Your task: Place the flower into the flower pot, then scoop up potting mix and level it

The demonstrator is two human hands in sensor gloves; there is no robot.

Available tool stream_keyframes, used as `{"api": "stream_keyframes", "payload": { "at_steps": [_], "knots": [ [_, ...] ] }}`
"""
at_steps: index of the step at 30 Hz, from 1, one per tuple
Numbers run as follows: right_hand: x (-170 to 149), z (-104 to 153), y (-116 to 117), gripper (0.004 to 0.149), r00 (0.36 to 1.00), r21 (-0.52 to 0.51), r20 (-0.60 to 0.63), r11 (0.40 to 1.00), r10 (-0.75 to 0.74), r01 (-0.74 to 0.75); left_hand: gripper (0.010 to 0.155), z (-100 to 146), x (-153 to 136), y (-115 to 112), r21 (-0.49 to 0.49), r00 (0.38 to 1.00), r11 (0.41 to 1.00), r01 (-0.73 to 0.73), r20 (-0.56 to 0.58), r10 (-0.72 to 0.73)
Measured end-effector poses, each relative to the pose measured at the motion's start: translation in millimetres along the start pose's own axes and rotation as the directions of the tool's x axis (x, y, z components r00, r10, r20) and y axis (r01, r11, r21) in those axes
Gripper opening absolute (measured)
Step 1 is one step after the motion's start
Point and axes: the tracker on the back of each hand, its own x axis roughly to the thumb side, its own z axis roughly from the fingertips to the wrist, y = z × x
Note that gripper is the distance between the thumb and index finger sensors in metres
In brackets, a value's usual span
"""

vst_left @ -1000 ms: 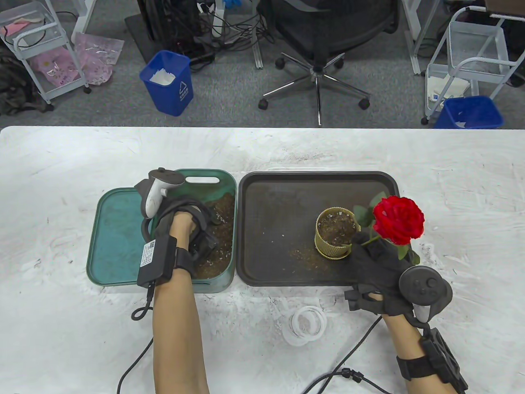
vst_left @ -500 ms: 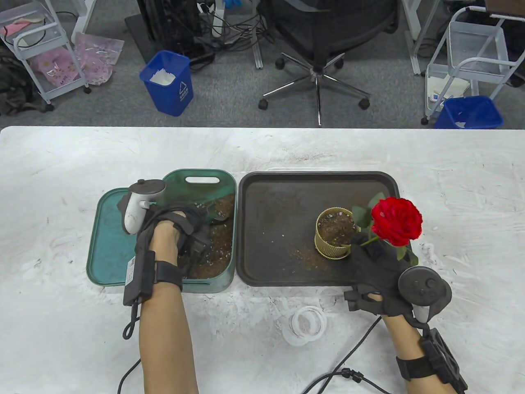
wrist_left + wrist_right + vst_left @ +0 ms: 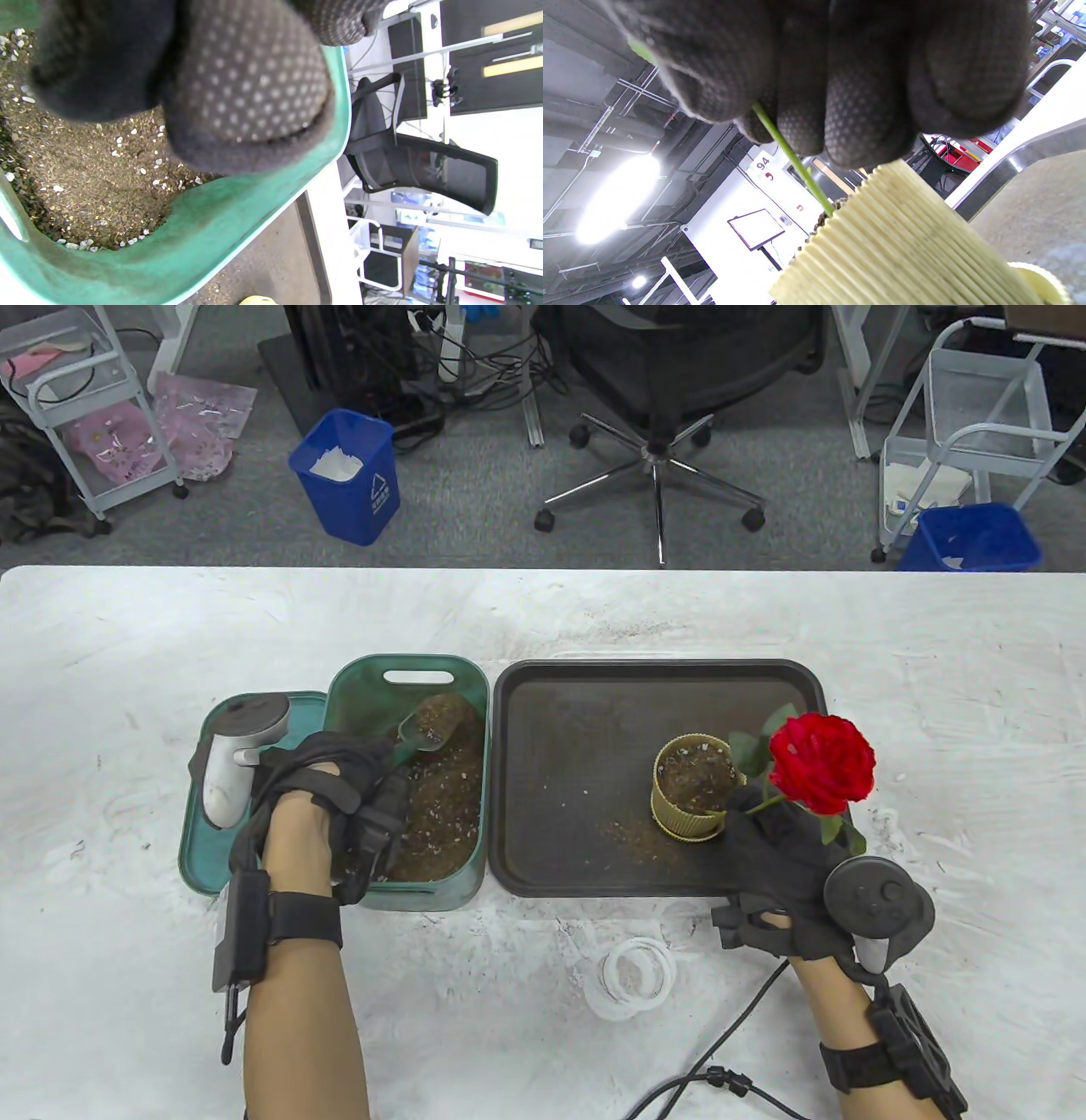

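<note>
overhead, left hand (image 3: pixel 339 797) grips scoop (image 3: pixel 422 729) in potting mix (image 3: pixel 441 814), right wrist view alone shows fingers (image 3: pixel 848 110) pinching flower (image 3: pixel 821 763) stem

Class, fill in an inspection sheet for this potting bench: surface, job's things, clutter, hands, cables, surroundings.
Surface: white table, smeared, soil crumbs.
Job's things: red flower, stem in ribbed flower pot on dark tray; potting mix in green bin; scoop loaded.
Clutter: white rings.
Hands: left hand grips scoop; right hand pinches stem.
Cables: glove leads on table.
Surroundings: office chair, blue bins, carts.
</note>
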Motion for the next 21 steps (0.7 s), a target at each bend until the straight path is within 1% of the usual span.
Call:
{"api": "stream_keyframes", "payload": {
  "at_steps": [3,7,11,13,15,18,20,21],
  "knots": [
    [0.0,0.1,-0.2,0.037,1.000,0.000,-0.001,1.000,0.000,0.000,0.054,11.3,0.2,6.3,-0.016,0.997,0.999,-0.039,0.060,0.040],
    [0.2,0.1,0.0,0.037,1.000,0.000,0.002,1.000,0.003,-0.003,0.054,28.6,3.1,11.7,-0.030,0.993,0.999,-0.036,0.111,0.039],
    [0.1,0.0,-0.2,0.037,1.000,0.000,-0.001,1.000,0.000,0.000,0.054,44.6,13.3,6.5,-0.054,0.982,0.998,-0.029,0.186,0.039],
    [0.2,0.0,-0.1,0.037,1.000,0.000,0.000,1.000,0.001,-0.001,0.054,49.6,20.7,-2.4,-0.080,0.972,0.997,-0.016,0.233,0.034],
    [0.2,0.0,-0.1,0.037,1.000,0.000,0.001,1.000,0.002,-0.002,0.054,51.2,27.7,-17.0,-0.131,0.959,0.991,-0.010,0.279,0.046],
    [0.2,0.0,-0.1,0.037,1.000,0.000,0.001,1.000,0.003,-0.003,0.055,47.9,37.1,-47.4,-0.214,0.942,0.977,0.002,0.329,0.070],
    [0.2,0.0,-0.1,0.037,1.000,0.000,0.001,1.000,0.003,-0.003,0.055,41.8,43.3,-75.2,-0.271,0.930,0.962,0.024,0.359,0.078],
    [0.2,0.0,-0.1,0.037,1.000,0.000,0.001,1.000,0.003,-0.003,0.055,39.3,44.6,-84.4,-0.287,0.926,0.958,0.027,0.367,0.084]
  ]
}}
